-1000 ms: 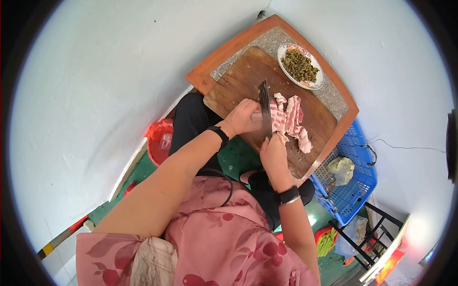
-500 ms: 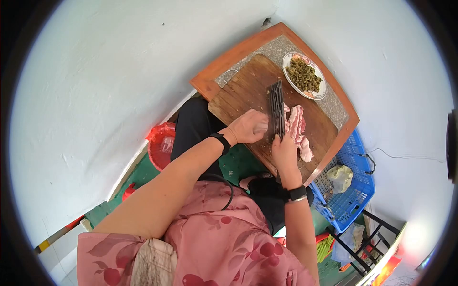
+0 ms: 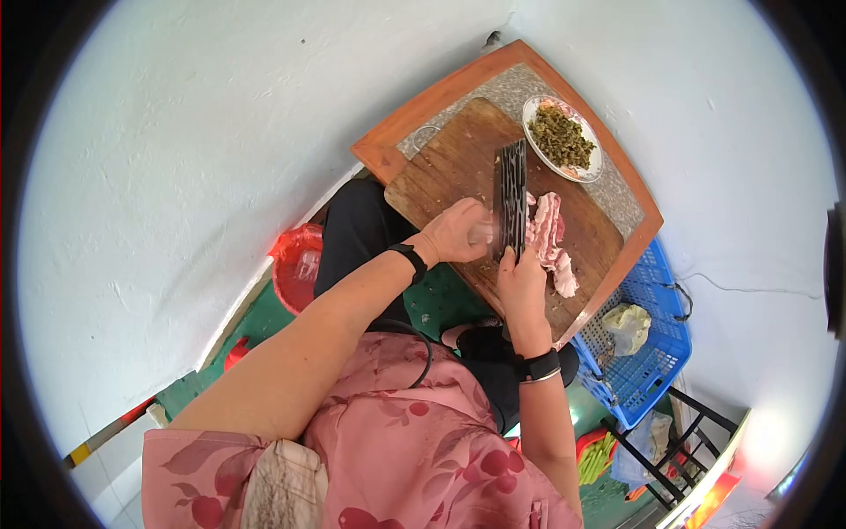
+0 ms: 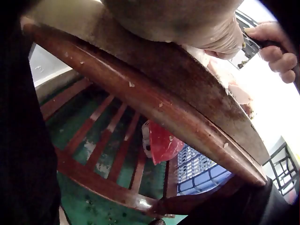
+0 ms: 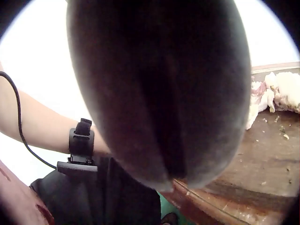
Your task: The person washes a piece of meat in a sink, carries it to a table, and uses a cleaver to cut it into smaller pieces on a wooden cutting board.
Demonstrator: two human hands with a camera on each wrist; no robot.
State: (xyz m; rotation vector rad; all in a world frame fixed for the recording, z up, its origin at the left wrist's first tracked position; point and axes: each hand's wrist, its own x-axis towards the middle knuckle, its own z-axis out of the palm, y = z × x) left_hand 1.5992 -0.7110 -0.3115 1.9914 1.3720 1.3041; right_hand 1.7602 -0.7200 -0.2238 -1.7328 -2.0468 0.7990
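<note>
My right hand (image 3: 523, 286) grips the handle of a dark cleaver (image 3: 512, 189), whose patterned broad side shows in the head view. My left hand (image 3: 458, 231) is on the board just left of the blade, fingers curled. In the left wrist view, the left hand's curled fingers (image 4: 225, 40) hold down pale pink meat, mostly hidden beneath them. Sliced fatty pork (image 3: 548, 231) lies in a loose heap right of the blade. Beneath everything is a worn wooden cutting board (image 3: 449, 150). The right wrist view is largely blocked by a dark, close shape.
A patterned plate (image 3: 531, 108) of chopped dark greens stands at the board's far right. The small table's wooden rim (image 3: 388, 132) sits against two white walls. A blue plastic basket (image 3: 652, 370) is right of the table; a red bin (image 3: 295, 273) stands at lower left.
The cleaver has tilted from nearly edge-on to showing its broad side. Both hands have shifted slightly right in view, as has the whole table. The left hand stays by the blade.
</note>
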